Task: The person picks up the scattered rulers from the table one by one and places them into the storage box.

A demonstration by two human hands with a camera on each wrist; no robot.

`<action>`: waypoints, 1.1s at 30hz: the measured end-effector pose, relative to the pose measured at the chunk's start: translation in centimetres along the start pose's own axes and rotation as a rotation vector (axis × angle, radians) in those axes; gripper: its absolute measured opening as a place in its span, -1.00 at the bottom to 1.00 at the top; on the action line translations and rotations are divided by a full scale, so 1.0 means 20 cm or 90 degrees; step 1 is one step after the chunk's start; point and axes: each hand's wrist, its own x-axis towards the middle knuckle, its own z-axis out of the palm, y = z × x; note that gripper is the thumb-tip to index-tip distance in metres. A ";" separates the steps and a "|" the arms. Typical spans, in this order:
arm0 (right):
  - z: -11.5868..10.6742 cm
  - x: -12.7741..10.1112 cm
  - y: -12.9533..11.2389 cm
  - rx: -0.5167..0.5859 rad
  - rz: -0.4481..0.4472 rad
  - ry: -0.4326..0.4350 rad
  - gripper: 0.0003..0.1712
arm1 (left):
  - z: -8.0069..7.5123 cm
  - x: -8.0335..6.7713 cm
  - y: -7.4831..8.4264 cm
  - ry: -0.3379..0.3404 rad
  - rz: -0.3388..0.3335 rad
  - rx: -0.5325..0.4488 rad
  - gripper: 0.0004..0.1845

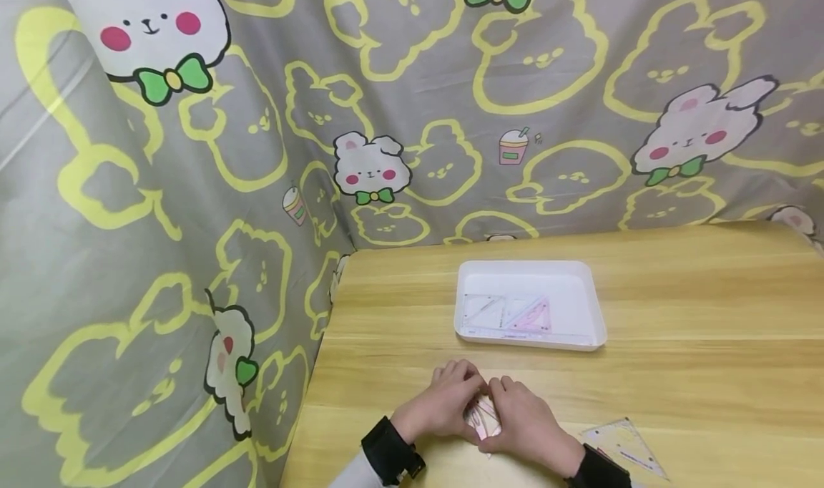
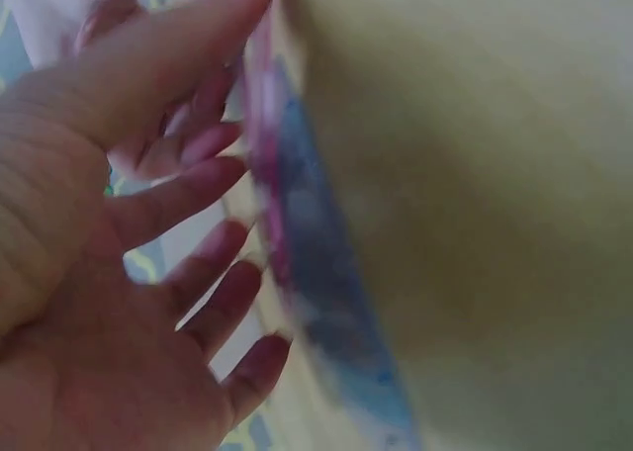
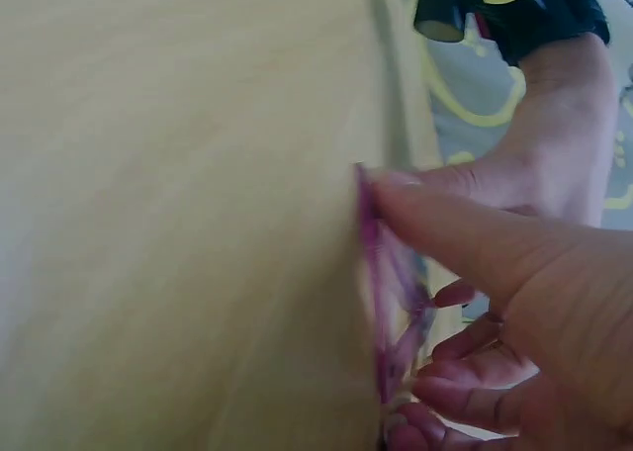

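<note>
Both hands meet over the table near its front, holding a see-through pink set square point(image 1: 484, 418) between them. My left hand point(image 1: 444, 403) grips it from the left and my right hand point(image 1: 526, 422) from the right. In the right wrist view the pink set square point(image 3: 378, 283) is seen nearly edge-on, pinched at its top end by the thumb. A bluish clear piece point(image 2: 326, 263) lies against the pink edge in the left wrist view; blur hides its exact kind. To the right of the hands, a clear set square point(image 1: 624, 446) lies flat, partly behind the right wrist.
A white tray point(image 1: 595, 309) stands beyond the hands. Along its left and front sides lie a clear set square point(image 1: 483, 312), a pink set square point(image 1: 533, 316) and a clear ruler point(image 1: 508, 334). Patterned grey cloth point(image 1: 444, 101) hangs behind and left of the wooden table point(image 1: 708, 345).
</note>
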 end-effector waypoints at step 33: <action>-0.18 -0.01 0.27 0.393 -0.085 -0.139 -0.86 | -0.01 0.13 -0.03 0.048 0.091 -0.188 -0.87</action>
